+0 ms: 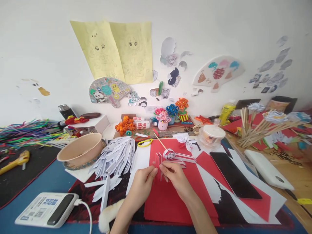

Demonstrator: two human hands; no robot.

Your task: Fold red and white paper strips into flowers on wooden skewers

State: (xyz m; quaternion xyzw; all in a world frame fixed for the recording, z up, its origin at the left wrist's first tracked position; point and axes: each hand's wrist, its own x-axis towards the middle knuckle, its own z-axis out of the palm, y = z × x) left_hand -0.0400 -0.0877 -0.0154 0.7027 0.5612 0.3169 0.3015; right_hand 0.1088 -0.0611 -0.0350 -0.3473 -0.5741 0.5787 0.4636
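Between my two hands is a small folded red-and-white paper piece [157, 160], standing on edge. My left hand [144, 178] pinches its left side, fingers closed. From the right, my right hand [175, 175] pinches the paper's other folds between thumb and fingers. Both hands are above a large red paper sheet [168, 208]. Just beyond them lies a rolled paper flower [168, 154] on a thin wooden stick [159, 141]. More folded red-and-white strips [185, 158] fan out to its right, partly hidden by my right hand.
Left stand a pile of white paper strips [117, 156], a tan bowl [80, 150] and a white power bank [47, 208] with its cable. Yellow-handled scissors [145, 143] lie behind. To the right are a black phone [235, 175], a lidded tub [212, 135] and stick-mounted flowers [275, 116].
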